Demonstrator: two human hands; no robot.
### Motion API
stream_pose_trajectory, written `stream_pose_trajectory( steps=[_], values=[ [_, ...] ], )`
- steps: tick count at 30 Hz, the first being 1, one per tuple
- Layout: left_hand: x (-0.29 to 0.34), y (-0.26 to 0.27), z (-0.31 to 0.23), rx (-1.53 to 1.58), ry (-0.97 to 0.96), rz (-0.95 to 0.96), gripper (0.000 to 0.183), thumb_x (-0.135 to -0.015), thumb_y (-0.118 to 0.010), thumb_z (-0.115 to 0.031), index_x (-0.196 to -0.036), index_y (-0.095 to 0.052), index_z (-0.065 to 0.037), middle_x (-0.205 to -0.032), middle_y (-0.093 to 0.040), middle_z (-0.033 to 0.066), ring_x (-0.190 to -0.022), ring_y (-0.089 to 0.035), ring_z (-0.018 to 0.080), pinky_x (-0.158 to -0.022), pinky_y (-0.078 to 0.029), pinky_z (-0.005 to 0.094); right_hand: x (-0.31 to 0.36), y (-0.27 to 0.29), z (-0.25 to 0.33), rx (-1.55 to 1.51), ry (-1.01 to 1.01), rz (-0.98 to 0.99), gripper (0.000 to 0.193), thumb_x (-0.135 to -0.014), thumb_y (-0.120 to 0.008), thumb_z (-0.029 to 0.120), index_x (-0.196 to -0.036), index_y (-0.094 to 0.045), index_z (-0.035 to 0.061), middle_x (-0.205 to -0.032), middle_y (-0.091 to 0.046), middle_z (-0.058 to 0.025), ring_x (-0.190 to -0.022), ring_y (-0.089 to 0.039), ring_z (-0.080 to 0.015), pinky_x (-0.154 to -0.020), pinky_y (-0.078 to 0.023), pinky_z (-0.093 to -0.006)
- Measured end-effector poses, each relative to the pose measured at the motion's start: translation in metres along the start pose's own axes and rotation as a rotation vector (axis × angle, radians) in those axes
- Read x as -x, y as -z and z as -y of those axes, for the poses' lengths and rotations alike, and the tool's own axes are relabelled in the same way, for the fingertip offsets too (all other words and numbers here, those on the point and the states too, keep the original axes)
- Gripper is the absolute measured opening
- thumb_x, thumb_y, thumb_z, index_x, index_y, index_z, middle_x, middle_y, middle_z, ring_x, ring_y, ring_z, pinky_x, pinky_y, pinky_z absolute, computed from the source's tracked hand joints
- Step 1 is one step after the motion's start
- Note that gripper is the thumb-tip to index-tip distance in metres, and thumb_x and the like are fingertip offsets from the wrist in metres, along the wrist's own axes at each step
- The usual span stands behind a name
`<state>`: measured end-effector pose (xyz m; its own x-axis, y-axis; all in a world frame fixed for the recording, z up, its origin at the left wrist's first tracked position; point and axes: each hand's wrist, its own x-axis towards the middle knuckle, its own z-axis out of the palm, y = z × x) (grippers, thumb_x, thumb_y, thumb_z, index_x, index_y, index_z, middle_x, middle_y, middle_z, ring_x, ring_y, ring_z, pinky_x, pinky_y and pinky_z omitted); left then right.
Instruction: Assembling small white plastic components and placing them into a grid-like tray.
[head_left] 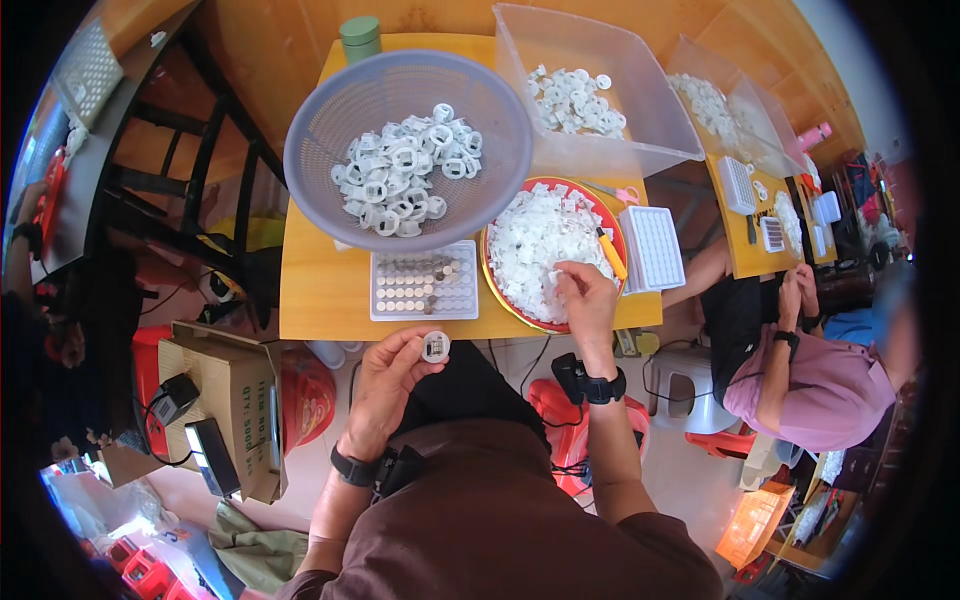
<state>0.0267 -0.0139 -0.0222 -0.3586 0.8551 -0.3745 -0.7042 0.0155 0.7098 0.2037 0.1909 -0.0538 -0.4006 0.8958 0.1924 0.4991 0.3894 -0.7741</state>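
A cardboard box (235,400) is seen at far left, below the yellow table (320,290). A small white ring-shaped part (436,347) is pinched between the fingertips of the left hand (392,375), just in front of the table edge. Behind it lie a white compartment tray (424,283) and a lavender basket (408,140) of white rings. The right hand (585,300) is pressed, fingers together, into the white pieces on a red plate (553,255); what it grips cannot be told. A seated person in pink (815,385) appears at right.

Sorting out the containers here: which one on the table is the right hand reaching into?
The red round tray of small white pieces; the right hand rests in it, unlike the lavender basket and clear bins.
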Motion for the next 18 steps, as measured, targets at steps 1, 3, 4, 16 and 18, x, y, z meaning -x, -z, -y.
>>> stream_pose_trajectory(
  steps=[1, 3, 4, 16, 18],
  values=[
    [-0.001, 0.001, 0.001, 0.000, 0.002, 0.001, 0.024, -0.092, -0.050, -0.012, -0.108, -0.058, 0.004, -0.100, -0.062, 0.0116, -0.087, -0.062, 0.0173, -0.076, -0.053, 0.0267, -0.001, 0.003, 0.004, -0.249, -0.193, 0.041, 0.017, -0.079, -0.059, 0.002, -0.096, -0.063, -0.0007, -0.079, -0.062, -0.0087, -0.064, -0.062, -0.0162, -0.054, -0.047, -0.0257],
    [-0.002, 0.001, 0.002, -0.002, 0.002, 0.020, 0.024, -0.092, -0.050, -0.012, -0.108, -0.058, 0.004, -0.100, -0.062, 0.0118, -0.087, -0.062, 0.0175, -0.076, -0.053, 0.0269, -0.002, 0.010, 0.015, -0.498, -0.386, 0.080, 0.017, -0.081, -0.058, 0.002, -0.097, -0.063, -0.0009, -0.081, -0.062, -0.0070, -0.065, -0.063, -0.0141, -0.053, -0.047, -0.0232],
    [-0.003, 0.000, 0.002, -0.003, 0.003, 0.022, 0.024, -0.092, -0.050, -0.012, -0.108, -0.058, 0.004, -0.100, -0.062, 0.0118, -0.087, -0.062, 0.0175, -0.076, -0.053, 0.0269, -0.001, 0.013, 0.021, -0.629, -0.421, 0.098, 0.017, -0.082, -0.058, 0.002, -0.098, -0.062, -0.0012, -0.082, -0.062, -0.0062, -0.067, -0.063, -0.0134, -0.051, -0.046, -0.0213],
    [0.001, -0.001, 0.003, 0.011, 0.008, 0.019, 0.027, -0.092, -0.050, -0.015, -0.109, -0.056, 0.004, -0.099, -0.062, 0.0134, -0.085, -0.062, 0.0181, -0.076, -0.052, 0.0272, 0.008, 0.009, 0.040, -0.798, -0.350, 0.246, 0.021, -0.076, -0.062, -0.004, -0.097, -0.062, -0.0003, -0.082, -0.062, -0.0042, -0.064, -0.057, -0.0066, -0.054, -0.041, -0.0180],
    [0.001, -0.002, 0.003, 0.017, 0.004, 0.021, 0.027, -0.092, -0.050, -0.016, -0.109, -0.056, 0.004, -0.099, -0.062, 0.0128, -0.085, -0.062, 0.0180, -0.076, -0.052, 0.0273, 0.010, 0.009, 0.050, -0.790, -0.354, 0.256, 0.019, -0.076, -0.063, -0.004, -0.094, -0.063, 0.0001, -0.081, -0.062, -0.0038, -0.062, -0.054, -0.0052, -0.054, -0.040, -0.0176]
  ],
)
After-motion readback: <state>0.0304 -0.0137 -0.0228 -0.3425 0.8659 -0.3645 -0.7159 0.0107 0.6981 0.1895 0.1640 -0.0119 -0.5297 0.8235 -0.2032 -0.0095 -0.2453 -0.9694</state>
